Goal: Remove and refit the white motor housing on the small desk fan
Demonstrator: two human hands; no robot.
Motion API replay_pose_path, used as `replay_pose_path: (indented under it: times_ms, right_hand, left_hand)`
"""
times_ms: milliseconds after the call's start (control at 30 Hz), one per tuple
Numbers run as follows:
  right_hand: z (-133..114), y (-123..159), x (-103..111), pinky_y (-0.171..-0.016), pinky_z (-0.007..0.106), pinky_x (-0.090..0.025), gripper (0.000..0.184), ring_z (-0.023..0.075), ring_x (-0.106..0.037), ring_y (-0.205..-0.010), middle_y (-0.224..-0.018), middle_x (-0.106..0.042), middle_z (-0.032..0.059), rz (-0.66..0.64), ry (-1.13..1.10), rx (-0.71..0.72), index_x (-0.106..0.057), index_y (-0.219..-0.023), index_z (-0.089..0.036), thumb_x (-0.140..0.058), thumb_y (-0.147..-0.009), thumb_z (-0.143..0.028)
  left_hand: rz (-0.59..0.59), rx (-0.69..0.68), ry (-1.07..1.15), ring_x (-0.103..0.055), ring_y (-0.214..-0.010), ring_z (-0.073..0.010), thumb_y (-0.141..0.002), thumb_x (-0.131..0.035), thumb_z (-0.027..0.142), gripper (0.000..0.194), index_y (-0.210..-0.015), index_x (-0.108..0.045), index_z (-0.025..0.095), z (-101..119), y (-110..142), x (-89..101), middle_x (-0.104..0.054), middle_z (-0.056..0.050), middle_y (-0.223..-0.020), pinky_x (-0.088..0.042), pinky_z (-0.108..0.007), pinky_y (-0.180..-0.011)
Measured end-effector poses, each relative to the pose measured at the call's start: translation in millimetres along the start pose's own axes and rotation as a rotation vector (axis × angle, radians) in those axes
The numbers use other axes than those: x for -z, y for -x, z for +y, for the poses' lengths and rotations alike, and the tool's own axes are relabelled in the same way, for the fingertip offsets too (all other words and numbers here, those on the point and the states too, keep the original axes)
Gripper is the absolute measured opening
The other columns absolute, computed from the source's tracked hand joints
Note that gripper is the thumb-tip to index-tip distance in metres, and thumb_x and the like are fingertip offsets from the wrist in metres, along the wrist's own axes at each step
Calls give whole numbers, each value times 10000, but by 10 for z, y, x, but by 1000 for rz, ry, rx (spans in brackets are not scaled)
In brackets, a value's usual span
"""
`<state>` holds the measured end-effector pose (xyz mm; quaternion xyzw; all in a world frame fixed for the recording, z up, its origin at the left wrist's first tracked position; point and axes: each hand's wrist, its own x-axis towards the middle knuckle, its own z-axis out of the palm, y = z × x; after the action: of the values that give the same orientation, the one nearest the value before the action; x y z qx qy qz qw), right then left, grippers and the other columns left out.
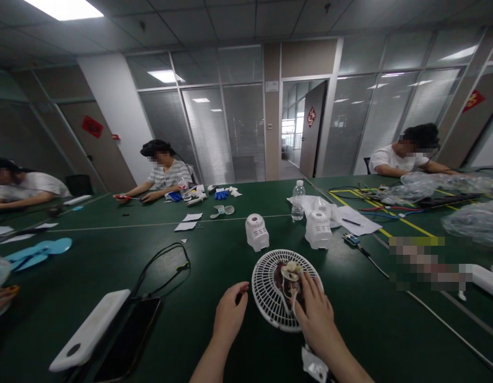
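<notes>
A round white fan grille [266, 303] lies on the green table in front of me. At its centre sits a motor with wires and a pale round part [290, 271] on top. My right hand [316, 308] rests over the grille's right side, its fingers stretched out along the motor and partly hiding it. Just left of the rim, my left hand [231, 308] is loosely curled, thumb apart from the fingers; nothing shows in it. Two white vented plastic housings [257, 233] [319, 230] stand behind the grille. By my right wrist lies a small clear plastic bag [314, 365].
A bottle [298, 201], paper with a pen [355, 221] and clear plastic wrap [422, 186] are farther back. A white power bank [90, 330] and a black phone [129, 340] lie at left. A cable [438, 314] crosses the right side. Several people sit around the table.
</notes>
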<state>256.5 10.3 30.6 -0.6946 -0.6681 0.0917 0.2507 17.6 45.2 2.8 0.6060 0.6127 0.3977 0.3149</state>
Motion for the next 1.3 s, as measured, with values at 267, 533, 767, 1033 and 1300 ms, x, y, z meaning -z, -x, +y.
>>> replay_pose_path:
  times_ms: [267,533,767,1033,1300]
  right_hand:
    - [-436,-101,-177,-1083,492,-264,544,243,-291,-1397,-1499,-374,52,-52,-187,39,-305,-1457,-278,-319,-915,-324]
    - [-444,-1045,-109,-1016,353,-363,462,207,-520,-1197,-1260,-589,81,87,-328,104,-428,-1340,-196,-389,-904,-342]
    - [-771,-1927,-354,-980,346,-392,762,253,-513,-1211,-1336,-509,163,-22,-271,85,-298,-1426,-136,-588,-803,-465]
    - [-860,-2059,-633,-880,439,-497,433,220,-589,-1042,-1231,-563,94,-53,-208,19,-515,-1246,-173,-584,-886,-402]
    - [-800,-2019,-672,-866,430,-509,367,208,-590,-1031,-1217,-569,82,43,-264,27,-541,-1210,-177,-568,-902,-374]
  left_hand:
    - [236,-68,-39,-516,-1212,-228,-868,-475,312,428,-1283,-537,229,-83,-60,-65,-531,-84,-1322,-379,-382,-1055]
    - [278,-82,-14,-543,-1163,-225,-853,-479,276,367,-1203,-578,227,-103,-93,13,-562,-78,-1244,-410,-375,-1021]
    - [299,-65,9,-568,-1124,-227,-836,-496,263,367,-1187,-596,224,-90,-95,31,-583,-77,-1223,-425,-374,-999]
    - [295,-62,14,-572,-1120,-232,-835,-497,273,369,-1186,-601,224,-97,-100,33,-583,-81,-1229,-437,-382,-986]
    - [324,-87,37,-570,-1132,-223,-827,-507,265,368,-1178,-614,237,-119,-103,20,-589,-70,-1228,-430,-370,-1002]
